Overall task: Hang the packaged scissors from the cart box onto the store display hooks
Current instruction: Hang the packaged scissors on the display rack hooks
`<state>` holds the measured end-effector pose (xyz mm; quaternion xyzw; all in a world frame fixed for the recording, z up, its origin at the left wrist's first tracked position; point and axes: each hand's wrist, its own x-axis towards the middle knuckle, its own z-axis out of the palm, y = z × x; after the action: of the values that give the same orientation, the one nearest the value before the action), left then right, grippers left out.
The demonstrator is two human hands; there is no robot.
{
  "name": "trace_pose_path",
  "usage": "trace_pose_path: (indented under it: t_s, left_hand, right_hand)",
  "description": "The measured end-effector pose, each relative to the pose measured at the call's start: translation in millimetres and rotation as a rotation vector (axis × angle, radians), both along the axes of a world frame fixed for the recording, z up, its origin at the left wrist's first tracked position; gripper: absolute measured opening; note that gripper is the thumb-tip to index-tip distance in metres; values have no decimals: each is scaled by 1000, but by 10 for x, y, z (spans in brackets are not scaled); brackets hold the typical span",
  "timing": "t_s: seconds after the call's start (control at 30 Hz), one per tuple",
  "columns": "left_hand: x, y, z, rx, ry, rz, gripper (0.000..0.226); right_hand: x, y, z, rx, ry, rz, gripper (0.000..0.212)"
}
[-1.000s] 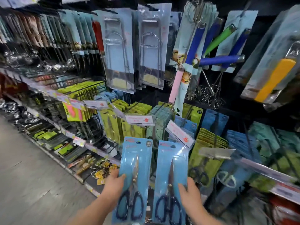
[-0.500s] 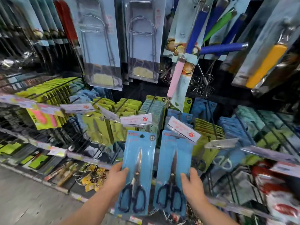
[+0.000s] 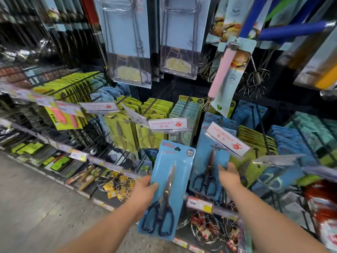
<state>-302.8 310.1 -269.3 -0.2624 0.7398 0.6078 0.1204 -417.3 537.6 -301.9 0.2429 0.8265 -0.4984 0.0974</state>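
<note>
My left grip [image 3: 144, 190] pinches one scissors pack [image 3: 170, 172] by its left edge, the card rising above my thumb. My right grip [image 3: 229, 177] is spread, just right of the second pack [image 3: 204, 159], which hangs beneath a price tag [image 3: 228, 141].

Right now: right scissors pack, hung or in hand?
Hung, apparently: right pack dangles, top behind the price tag; right hand open, gripping nothing.

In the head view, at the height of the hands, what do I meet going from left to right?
Left hand, the blue scissors pack it grips, a second scissors pack under a white price tag, right hand, red package at the edge.
</note>
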Motion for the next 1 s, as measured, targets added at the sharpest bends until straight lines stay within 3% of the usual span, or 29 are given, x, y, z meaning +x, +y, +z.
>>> trace_pose_path:
  t_s: [0.07,0.17,0.33,0.53,0.63,0.7,0.87,1.0]
  left_hand:
    - [28,30,-7,25,-7,-9,26]
    - [58,62,-29,55,-24,-32,21]
    - [55,163,-73,107,-20,-86,23]
    - [12,430,-112,183,-6,-140,19]
    - [-31,594,-98,217,12,-165,17]
    - [-53,688,-38,228,29,-167,18]
    - [-103,782,27,191,37,-172,17]
    - [-49,765,-54,172,8,-196,20]
  right_hand:
    - [-20,19,-3,22,0,40,16]
    - [12,43,18,-28,-15,34,40]
    - [308,109,79,-46,0,45,44]
    - [1011,61,94,-396,-140,218,33]
    - [1206,27,159,-306,33,259,12]
    - [1194,52,169,-230,124,229,13]
    - [1126,116,209,-118,163,229,16]
    - [1182,157,175,-151,144,253,13]
